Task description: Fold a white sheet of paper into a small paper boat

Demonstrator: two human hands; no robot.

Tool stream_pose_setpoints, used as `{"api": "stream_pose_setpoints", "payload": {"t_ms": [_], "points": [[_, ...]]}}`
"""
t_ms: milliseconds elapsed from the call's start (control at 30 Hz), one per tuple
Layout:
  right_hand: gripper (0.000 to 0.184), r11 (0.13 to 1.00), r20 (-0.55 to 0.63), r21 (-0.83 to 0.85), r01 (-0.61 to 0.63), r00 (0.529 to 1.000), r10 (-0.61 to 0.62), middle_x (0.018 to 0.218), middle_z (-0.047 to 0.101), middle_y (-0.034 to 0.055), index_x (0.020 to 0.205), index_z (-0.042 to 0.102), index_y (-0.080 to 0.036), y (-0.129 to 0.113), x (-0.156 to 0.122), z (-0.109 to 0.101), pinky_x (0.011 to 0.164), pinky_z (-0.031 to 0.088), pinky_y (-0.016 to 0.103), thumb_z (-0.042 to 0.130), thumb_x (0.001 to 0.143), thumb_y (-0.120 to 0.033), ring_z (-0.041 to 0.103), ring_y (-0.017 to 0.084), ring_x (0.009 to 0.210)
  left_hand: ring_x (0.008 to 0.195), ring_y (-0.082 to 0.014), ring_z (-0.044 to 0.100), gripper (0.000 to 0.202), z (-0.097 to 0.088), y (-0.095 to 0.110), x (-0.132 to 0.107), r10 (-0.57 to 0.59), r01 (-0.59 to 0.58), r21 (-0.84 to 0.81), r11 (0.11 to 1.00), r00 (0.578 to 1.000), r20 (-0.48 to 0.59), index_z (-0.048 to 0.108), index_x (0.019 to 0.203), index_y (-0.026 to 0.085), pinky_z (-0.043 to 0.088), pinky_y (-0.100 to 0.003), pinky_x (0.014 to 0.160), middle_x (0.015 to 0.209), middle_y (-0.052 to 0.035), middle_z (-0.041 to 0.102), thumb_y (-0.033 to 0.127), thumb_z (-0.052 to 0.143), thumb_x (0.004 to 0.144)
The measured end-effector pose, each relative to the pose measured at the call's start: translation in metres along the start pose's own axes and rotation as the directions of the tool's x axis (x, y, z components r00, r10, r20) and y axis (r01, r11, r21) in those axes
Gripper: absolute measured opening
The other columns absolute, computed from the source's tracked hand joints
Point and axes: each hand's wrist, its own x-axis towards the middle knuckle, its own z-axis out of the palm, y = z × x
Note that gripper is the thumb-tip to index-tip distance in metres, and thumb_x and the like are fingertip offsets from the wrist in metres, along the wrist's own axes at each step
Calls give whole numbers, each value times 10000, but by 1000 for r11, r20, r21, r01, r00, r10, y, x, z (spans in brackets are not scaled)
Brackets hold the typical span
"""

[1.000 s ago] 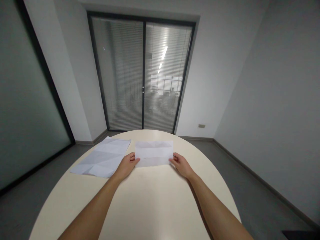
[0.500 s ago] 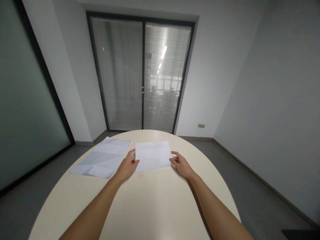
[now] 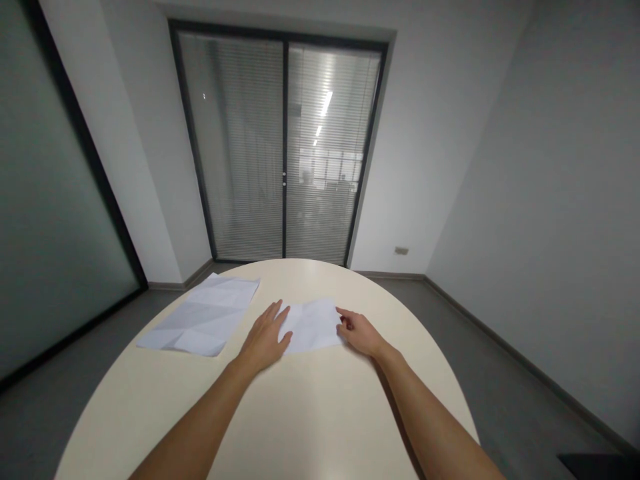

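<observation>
A small white sheet of paper lies on the table in front of me, with faint creases across it. My left hand is open, its fingers spread over the sheet's left edge. At the opposite edge is my right hand, with some fingers curled under and the index finger and thumb closed at the paper's border. A larger stack of creased white paper rests to the left of my left hand, touched by neither hand.
The round cream table curves away on both sides. Beyond it stands a dark-framed glass partition with blinds. A wall socket sits low on the white wall. A dark object shows at the bottom right corner.
The small sheet has come down and slightly nearer to me. My left hand has let go of its edge and spread its fingers over it. The right hand stays at the right edge.
</observation>
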Motion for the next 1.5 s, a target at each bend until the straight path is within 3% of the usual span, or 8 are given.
{"api": "stream_pose_setpoints", "payload": {"t_ms": [233,467,600,833,967,1167,1333,1500], "points": [[477,932,-285,-347,-103,959,0,1195,672,149,1316,613,-129,-30,1,-3,982,445,370,458,957,-402,587,272,1125,1521,-305,108,701,1,21,-4,8,-9,5,1000,963,270,338,1528,142,158,-490,1226,1637,-144,178,489,462,932],[619,946,127,-275,172,982,-142,1592,335,111,1521,384,-173,-55,-9,27,1206,210,432,245,1028,-521,274,265,1477,1515,-299,134,737,-5,47,2,29,-37,17,999,939,343,286,1548,124,162,-496,1219,1625,-161,190,572,349,966],[704,943,206,-331,36,978,35,1640,175,92,1567,266,-177,-42,-7,29,1217,119,501,254,1003,-599,109,312,1517,1515,-300,135,746,-7,48,1,28,-46,42,998,931,364,299,1541,102,162,-496,1218,1622,-172,188,587,307,974],[711,845,-70,-455,-281,957,280,1620,218,173,1541,293,-50,-18,-1,14,1202,113,546,353,994,-500,134,363,1506,1512,-306,163,743,-6,41,-4,6,-39,86,996,935,355,327,1533,109,139,-510,1221,1619,-173,213,586,330,964],[575,894,-96,-440,-88,994,51,1616,265,138,1494,410,-100,-29,-2,11,1220,110,482,385,998,-391,145,300,1513,1510,-310,179,722,0,39,-3,-9,-20,91,996,951,310,341,1530,142,127,-522,1219,1620,-156,230,589,336,964],[626,946,221,-256,198,965,-143,1629,240,87,1543,335,-228,-50,-9,25,1211,151,497,245,1021,-561,158,280,1513,1515,-287,167,667,2,46,3,-33,4,91,996,945,326,304,1546,175,125,-533,1216,1630,-124,211,546,285,992],[767,940,208,-340,-13,974,88,1645,148,102,1573,242,-174,-30,-6,23,1217,92,505,280,976,-655,78,313,1521,1518,-286,145,638,2,42,1,-50,23,82,996,934,354,311,1543,167,125,-561,1210,1631,-115,193,503,268,1002],[737,871,-4,-449,-201,975,223,1632,188,144,1556,278,-108,-17,-2,13,1201,63,562,321,987,-575,108,354,1512,1515,-304,147,631,4,36,-1,-50,32,58,998,938,344,321,1539,175,128,-590,1198,1627,-126,189,497,273,999]]}}
